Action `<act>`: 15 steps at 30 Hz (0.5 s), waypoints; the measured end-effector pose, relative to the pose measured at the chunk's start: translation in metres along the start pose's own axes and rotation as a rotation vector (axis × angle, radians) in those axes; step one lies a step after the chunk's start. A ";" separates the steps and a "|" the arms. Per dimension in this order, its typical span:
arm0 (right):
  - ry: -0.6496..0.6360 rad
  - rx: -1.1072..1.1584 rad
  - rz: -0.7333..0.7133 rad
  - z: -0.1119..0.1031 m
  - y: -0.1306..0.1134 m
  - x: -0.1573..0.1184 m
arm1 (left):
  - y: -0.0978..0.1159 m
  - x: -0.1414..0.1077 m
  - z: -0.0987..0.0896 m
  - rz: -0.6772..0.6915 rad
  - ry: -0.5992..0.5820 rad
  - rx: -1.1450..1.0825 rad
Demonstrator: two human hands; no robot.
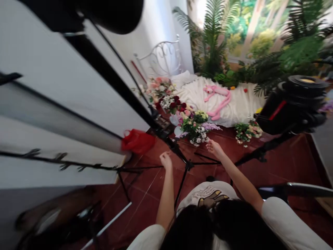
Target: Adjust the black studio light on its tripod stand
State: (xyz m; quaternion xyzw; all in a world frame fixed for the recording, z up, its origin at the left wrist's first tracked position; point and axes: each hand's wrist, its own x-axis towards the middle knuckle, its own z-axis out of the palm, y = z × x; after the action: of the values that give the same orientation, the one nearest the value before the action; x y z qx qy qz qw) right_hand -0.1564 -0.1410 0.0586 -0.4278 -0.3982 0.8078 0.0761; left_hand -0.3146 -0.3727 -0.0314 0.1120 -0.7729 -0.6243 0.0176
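Note:
My left hand (165, 160) is raised over the red tiled floor, left of a black tripod's legs, with its fingers curled together; whether something small is between them is too small to tell. My right hand (214, 147) is held out with its fingers loosely apart and nothing visible in it. It appears beside white flowers (199, 136) at the lower edge of a floral arrangement. Between both hands stands the black tripod (189, 166). Pink, purple and dark red flowers (177, 104) spread beyond my hands.
A red plastic bag (138, 141) lies at the left. A black stand pole (111, 80) slants across the view. A studio light (288, 104) is at the right. Beyond are a white-draped bed (239, 107) with a pink plush toy (221, 102) and palm leaves (213, 38).

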 end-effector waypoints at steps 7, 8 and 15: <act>-0.454 -0.759 -0.180 0.106 -0.009 0.030 | 0.055 -0.009 0.024 0.099 -0.070 -0.480; -0.476 -0.919 -0.239 0.121 -0.014 0.036 | 0.060 -0.013 0.028 0.099 -0.089 -0.512; -0.482 -1.960 -0.199 0.214 -0.043 0.068 | 0.081 -0.018 0.046 0.114 -0.076 -0.640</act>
State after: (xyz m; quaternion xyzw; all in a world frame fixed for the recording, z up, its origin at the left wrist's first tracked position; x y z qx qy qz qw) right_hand -0.3687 -0.2042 0.1137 -0.0923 -0.9243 0.1800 -0.3236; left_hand -0.3175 -0.3092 0.0390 0.0337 -0.5424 -0.8374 0.0580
